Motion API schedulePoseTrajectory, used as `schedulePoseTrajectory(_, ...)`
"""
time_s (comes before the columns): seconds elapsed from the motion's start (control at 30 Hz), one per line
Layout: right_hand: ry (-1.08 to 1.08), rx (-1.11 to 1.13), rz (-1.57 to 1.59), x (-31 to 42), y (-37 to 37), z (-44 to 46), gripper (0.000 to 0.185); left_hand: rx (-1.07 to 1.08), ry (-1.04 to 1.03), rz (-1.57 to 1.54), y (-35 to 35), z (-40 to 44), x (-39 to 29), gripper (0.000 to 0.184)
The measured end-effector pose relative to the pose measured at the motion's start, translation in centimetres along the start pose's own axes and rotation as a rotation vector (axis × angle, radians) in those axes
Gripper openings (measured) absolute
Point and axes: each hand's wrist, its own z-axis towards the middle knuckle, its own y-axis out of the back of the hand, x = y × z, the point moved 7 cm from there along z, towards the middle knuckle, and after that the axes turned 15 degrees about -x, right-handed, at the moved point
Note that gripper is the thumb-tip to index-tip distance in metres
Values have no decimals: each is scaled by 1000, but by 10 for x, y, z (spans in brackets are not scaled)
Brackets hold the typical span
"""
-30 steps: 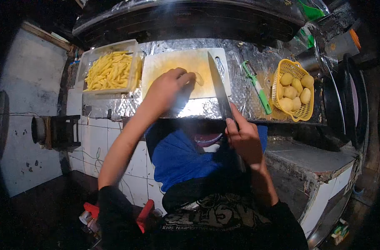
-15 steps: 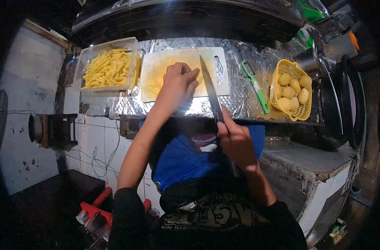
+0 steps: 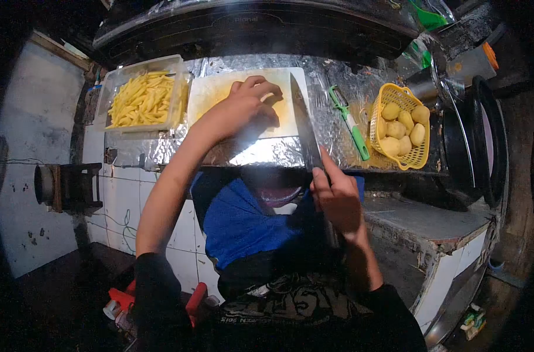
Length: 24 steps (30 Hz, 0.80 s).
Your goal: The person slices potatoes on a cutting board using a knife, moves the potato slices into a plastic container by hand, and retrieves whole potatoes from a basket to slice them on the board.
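In the head view, my right hand (image 3: 337,190) is closed around the handle of the kitchen knife (image 3: 302,114), whose blade has shifted in the last half second to the right edge of the cutting board (image 3: 214,82), covering its handle slot; I judge no cut is under way. My left hand (image 3: 237,108) has lifted its fingers, loosely curled, toward the board's far edge; I cannot tell whether they hold anything. The foil-covered countertop (image 3: 267,151) carries potato strips (image 3: 141,102) in a clear plastic container (image 3: 176,100) at its left end, a green peeler (image 3: 352,126) right of the board, and peeled potatoes (image 3: 406,121) in a yellow basket (image 3: 416,157) near its right end. A black stove (image 3: 243,35) lines its back edge; white tiles (image 3: 120,190) show below its front edge.
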Motion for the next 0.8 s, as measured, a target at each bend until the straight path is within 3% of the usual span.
schedulePoseTrajectory(0.03,31,8,-24,4,-3,0,46,2,-1,2,-1,-1,1,28)
schedulePoseTrajectory(0.1,-37,21,-5,5,-9,-1,45,-158,244,-111,5,-6,13,35)
schedulePoseTrajectory(0.13,42,-11,-59,7,-12,-2,46,-152,241,-113,3,-10,9,35)
schedulePoseTrajectory(0.2,99,-8,-120,13,-16,-4,47,-241,450,-142,6,-27,6,30)
schedulePoseTrajectory(0.23,95,-10,-121,12,-18,-3,47,-238,448,-145,4,-30,1,30)
schedulePoseTrajectory(0.3,345,-43,-116,28,-23,-6,47,-339,408,-45,6,-37,-8,26)
schedulePoseTrajectory(0.43,319,-28,-42,24,-31,-4,47,-468,437,10,1,-38,-10,25)
schedulePoseTrajectory(0.53,336,16,-261,16,-45,2,46,-555,451,34,0,-36,-10,26)
schedulePoseTrajectory(0.6,192,-25,-87,24,-38,6,46,-548,500,8,-6,-38,-8,25)
schedulePoseTrajectory(0.8,33,45,-100,33,-28,9,48,-587,519,2,-4,-41,-9,25)
